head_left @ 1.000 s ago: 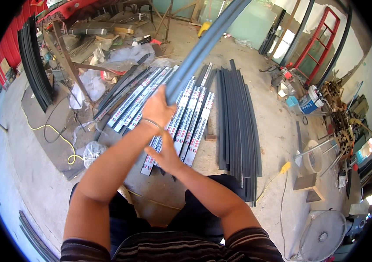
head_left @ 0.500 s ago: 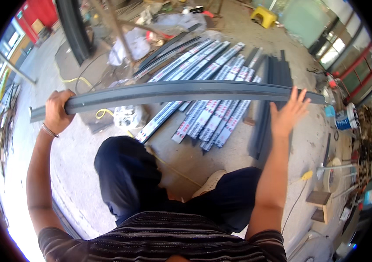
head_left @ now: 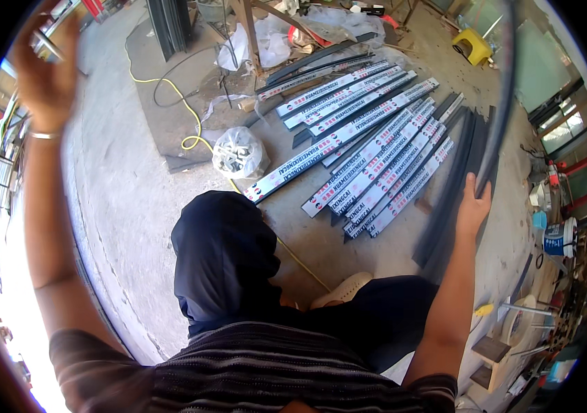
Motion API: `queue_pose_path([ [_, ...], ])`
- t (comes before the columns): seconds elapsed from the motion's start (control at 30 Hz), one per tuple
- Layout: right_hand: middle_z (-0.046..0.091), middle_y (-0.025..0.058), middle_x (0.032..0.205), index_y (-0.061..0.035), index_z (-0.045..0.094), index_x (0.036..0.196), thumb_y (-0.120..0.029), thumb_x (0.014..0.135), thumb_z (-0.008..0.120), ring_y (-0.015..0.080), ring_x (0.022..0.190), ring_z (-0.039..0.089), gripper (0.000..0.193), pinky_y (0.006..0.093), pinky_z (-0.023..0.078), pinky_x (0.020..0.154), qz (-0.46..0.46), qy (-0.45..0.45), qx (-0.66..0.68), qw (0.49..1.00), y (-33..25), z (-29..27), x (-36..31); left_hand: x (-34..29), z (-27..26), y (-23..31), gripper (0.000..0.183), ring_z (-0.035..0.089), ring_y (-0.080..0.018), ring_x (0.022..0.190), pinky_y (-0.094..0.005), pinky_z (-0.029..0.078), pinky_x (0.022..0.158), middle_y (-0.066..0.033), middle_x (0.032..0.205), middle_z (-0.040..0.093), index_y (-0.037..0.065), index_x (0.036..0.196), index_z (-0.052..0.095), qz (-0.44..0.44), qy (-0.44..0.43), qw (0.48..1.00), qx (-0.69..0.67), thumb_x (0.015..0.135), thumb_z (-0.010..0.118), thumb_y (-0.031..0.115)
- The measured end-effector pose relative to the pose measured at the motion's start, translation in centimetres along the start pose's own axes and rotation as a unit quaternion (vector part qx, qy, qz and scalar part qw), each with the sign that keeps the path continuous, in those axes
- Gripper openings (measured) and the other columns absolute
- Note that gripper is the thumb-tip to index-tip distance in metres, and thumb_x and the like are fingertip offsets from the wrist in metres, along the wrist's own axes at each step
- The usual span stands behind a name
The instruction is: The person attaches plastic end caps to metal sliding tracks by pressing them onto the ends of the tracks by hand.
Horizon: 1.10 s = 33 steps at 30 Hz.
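Note:
My right hand (head_left: 472, 210) is wrapped round the lower part of a long dark grey metal profile (head_left: 506, 82), which stands steeply up and runs out past the top of the view. Below that hand lies a stack of similar dark profiles (head_left: 459, 186). My left hand (head_left: 47, 79) is raised at the far left, smeared by motion, its fingers apart with nothing in them. Between my hands, several profiles with printed white film (head_left: 348, 131) lie side by side on the floor in front of my knees.
A clear plastic bag of small pale parts (head_left: 239, 152) sits near a yellow cable (head_left: 190, 109). Dark upright profiles (head_left: 168, 31) stand at the back left. A yellow stool (head_left: 472, 47) is at the back right. A bucket (head_left: 559, 237) and clutter line the right side.
My left hand has let go of the dark profile and risen. The profile has swung from lying across in front of me to steeply upright on the right, gripped by my right hand.

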State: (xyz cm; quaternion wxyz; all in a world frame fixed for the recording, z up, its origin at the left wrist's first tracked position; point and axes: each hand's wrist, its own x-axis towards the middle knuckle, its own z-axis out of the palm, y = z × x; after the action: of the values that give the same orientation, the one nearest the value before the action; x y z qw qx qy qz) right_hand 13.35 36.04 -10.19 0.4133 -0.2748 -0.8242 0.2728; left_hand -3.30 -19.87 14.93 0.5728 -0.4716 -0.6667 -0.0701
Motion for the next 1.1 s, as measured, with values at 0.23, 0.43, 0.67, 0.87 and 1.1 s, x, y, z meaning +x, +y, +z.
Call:
queue_pose_path([
  [0.23,0.058,0.0058,0.07,0.0026,0.047,0.114,-0.019,0.092,0.059,0.0092,0.057,0.052,0.033,0.0223,0.043,0.055,0.028,-0.04,0.285,0.957,-6.5,1.3,-0.5,-25.6,11.9,10.5,0.016,0.065,-0.0312,0.08,-0.0379,0.052,0.073,-0.0138,0.091,0.067,0.006,0.093,0.067,-0.419,-0.463,0.756,-0.195,0.081,0.056,0.008],
  [0.43,0.049,0.0062,0.064,-0.0006,0.044,0.117,-0.02,0.094,0.055,0.0137,0.046,0.045,0.032,0.0299,0.041,0.043,0.119,-0.047,0.391,0.911,-8.5,2.5,-1.1,-39.5,19.1,16.2,0.017,0.064,-0.0342,0.092,-0.042,0.05,0.082,-0.0181,0.092,0.067,0.008,0.093,0.067,-0.489,-0.611,0.607,-0.139,0.08,0.058,0.015],
  [0.67,0.049,0.0058,0.065,-0.0026,0.047,0.115,-0.022,0.094,0.056,0.013,0.046,0.044,0.03,0.0288,0.04,0.043,0.182,-0.088,0.445,0.872,-9.8,4.0,-1.0,-44.9,21.4,17.7,0.033,0.061,-0.0367,0.101,-0.0438,0.05,0.084,-0.0167,0.112,0.06,0.008,0.109,0.056,-0.565,-0.614,0.551,0.011,0.083,0.061,0.029],
  [0.87,0.047,0.0038,0.065,-0.0057,0.05,0.113,-0.024,0.093,0.059,0.0114,0.046,0.042,0.029,0.0273,0.037,0.042,0.225,-0.101,0.496,0.833,-9.0,3.3,-0.1,-37.6,18.4,13.9,0.033,0.067,-0.0248,0.08,-0.0372,0.054,0.066,-0.013,0.088,0.068,0.008,0.102,0.066,-0.632,-0.568,0.498,-0.175,0.078,0.07,0.03],
  [1.1,0.045,0.001,0.06,-0.0078,0.052,0.094,-0.021,0.091,0.061,0.0115,0.046,0.041,0.016,0.0264,0.036,0.04,0.281,-0.122,0.589,0.748,-7.4,1.8,0.5,-12.6,16.0,15.7,0.02,0.058,-0.0072,0.07,-0.0212,0.047,0.056,-0.0007,0.089,0.064,0.004,0.1,0.062,-0.589,-0.408,0.415,-0.561,0.089,0.063,0.021],
])
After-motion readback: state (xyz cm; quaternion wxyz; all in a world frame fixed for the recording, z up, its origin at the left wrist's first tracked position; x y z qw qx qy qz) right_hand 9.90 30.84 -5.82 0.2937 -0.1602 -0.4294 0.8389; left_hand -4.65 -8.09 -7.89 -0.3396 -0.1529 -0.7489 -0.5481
